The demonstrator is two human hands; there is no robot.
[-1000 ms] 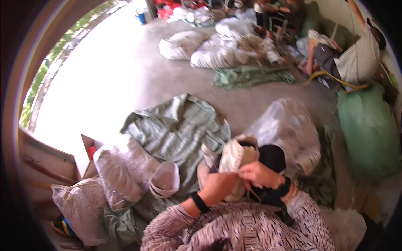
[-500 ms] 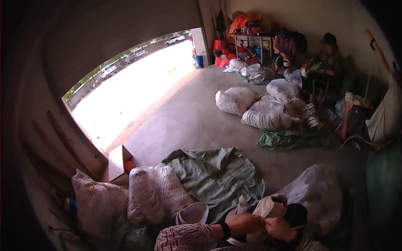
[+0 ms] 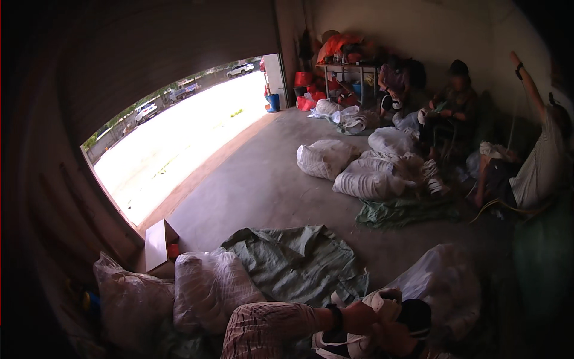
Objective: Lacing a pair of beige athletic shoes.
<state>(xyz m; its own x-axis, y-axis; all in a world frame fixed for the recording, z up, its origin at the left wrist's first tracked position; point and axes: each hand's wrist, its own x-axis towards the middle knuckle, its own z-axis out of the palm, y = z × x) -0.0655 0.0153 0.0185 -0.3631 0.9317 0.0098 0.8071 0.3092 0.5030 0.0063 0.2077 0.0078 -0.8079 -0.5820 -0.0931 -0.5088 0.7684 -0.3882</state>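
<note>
My left hand (image 3: 359, 317), with a dark band at the wrist, is closed at the lower edge, just left of a beige shoe (image 3: 385, 299). Close beside it, my right hand (image 3: 396, 338) is in shadow with its fingers curled in. Anything pinched between the fingers of either hand is too small or dim to make out. Another pale shoe piece (image 3: 335, 346) lies beneath my left wrist, partly covered by it. Right of the hands is a black rounded shape with a light stripe (image 3: 417, 317).
Clear plastic bags of pale goods stand at left (image 3: 215, 287) and right (image 3: 442, 281). A green woven sack (image 3: 293, 257) lies spread ahead, near a white box (image 3: 158, 245). Farther off are more filled bags (image 3: 373, 173) and seated co-workers; one at right raises an arm (image 3: 532, 84).
The view has shifted, so the room sits lower and further left. My left hand has risen slightly and turned, its forearm now straighter across; my right hand has moved slightly lower.
</note>
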